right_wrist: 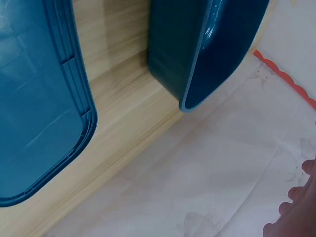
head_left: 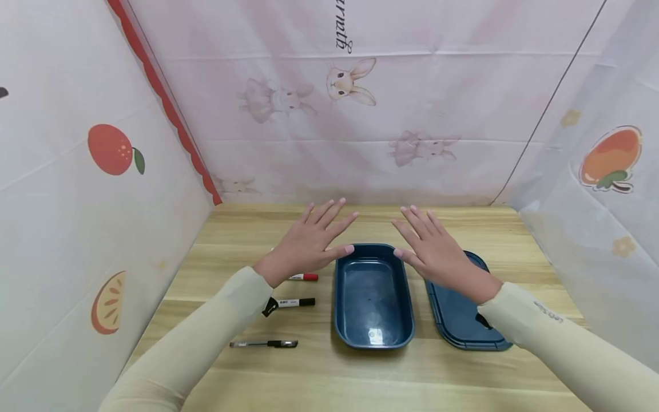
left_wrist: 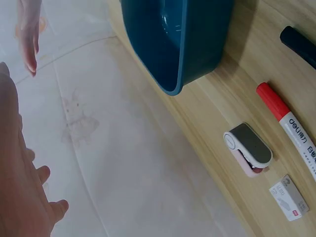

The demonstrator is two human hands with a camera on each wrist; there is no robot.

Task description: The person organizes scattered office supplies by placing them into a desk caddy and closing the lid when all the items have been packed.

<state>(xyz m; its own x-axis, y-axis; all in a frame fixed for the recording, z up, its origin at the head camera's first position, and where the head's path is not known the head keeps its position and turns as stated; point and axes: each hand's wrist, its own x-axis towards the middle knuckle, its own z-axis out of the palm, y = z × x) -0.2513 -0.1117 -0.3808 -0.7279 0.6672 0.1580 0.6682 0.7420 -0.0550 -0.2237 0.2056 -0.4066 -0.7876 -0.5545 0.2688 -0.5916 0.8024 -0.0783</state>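
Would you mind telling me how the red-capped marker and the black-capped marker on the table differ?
The red-capped marker lies farther from the person, partly hidden under the left hand; the black-capped marker lies nearer and shows its whole length, beside the sleeve. Their caps differ in colour, red against black. Both have white barrels, lie flat on the wooden table left of the blue box, caps pointing toward it.

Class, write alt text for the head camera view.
Two open hands, left hand and right hand, hover over an empty dark blue oblong plastic box on a wooden table, its lid rightward, three pens leftward.
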